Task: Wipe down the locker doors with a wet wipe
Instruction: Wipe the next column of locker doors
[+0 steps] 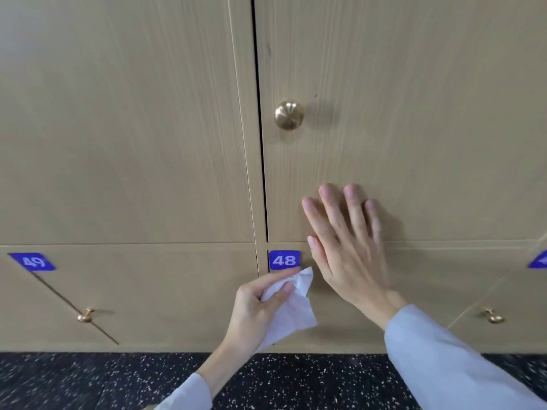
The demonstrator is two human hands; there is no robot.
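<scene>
You are pinching the wet wipe (291, 309) in your left hand (254, 309), just below the 48 label (284, 259), off the surface; your right hand (343, 247) is lying flat, fingers straight, against the upper locker door (414, 113). No damp streaks are showing, so wiping probably remains.

Looking down at a bank of light wood-grain lockers. The left hand (260, 300) pinches a crumpled white wet wipe (288, 309) right under the blue "48" label (284, 260), wipe hanging loose below the fingers. The right hand (346, 247) is spread flat, fingers straight, against the upper locker door (414, 113), low down near its bottom edge. A round brass knob (289, 115) sits above it near the door gap. Blue "49" label (34, 261) off to the left, smaller brass knobs on the lower doors, dark speckled floor (88, 380) below. Both sleeves are pale.
</scene>
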